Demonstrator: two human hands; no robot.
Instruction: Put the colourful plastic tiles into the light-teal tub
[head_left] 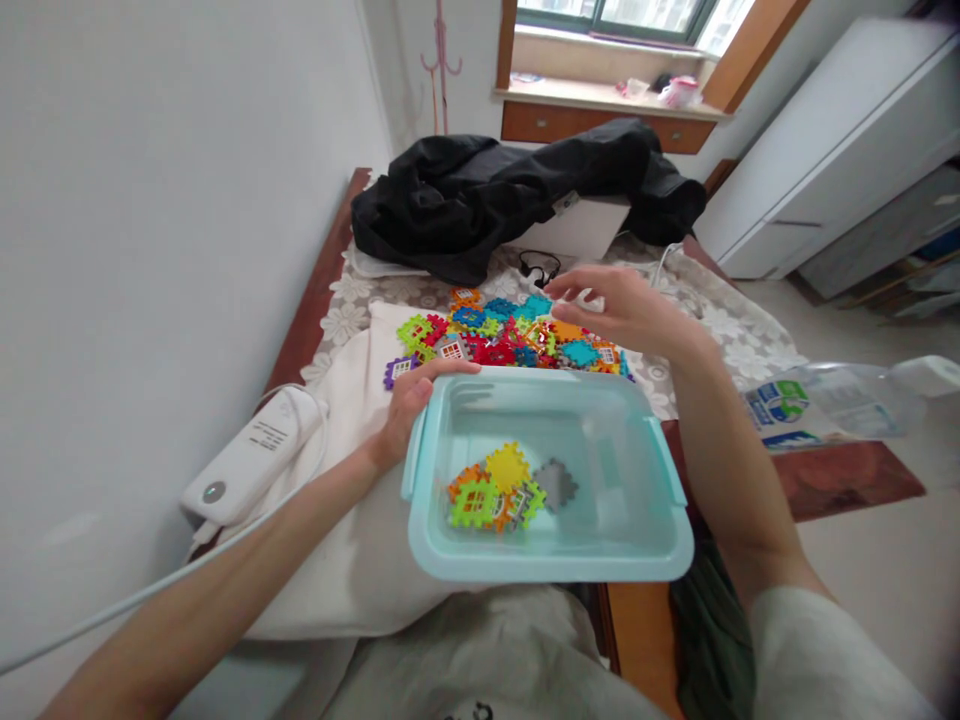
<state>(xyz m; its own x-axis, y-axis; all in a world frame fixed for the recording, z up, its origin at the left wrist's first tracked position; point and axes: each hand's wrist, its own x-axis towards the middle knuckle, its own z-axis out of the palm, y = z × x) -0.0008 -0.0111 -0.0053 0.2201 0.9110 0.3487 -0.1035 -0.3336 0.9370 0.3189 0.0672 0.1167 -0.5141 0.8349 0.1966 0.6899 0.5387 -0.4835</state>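
A light-blue plastic box [600,562] is tilted toward me above my lap. My left hand [411,405] grips its far left corner, fingers along the rim. Inside lie several toothed plastic building pieces [508,466], in yellow, green, orange and grey. Beyond the box spreads a pile of colourful building pieces [517,335], its near side partly hidden by the rim. My right hand [611,305] hovers over the pile's right side, fingers loosely bent and apart, with nothing visible in them.
A black garment [480,190] lies across the table's far side, partly over a silver laptop [581,228]. A clear bottle [847,402] stands to the right, near my right forearm. At left are a white power strip [255,455] with its cable and a white cloth [352,540].
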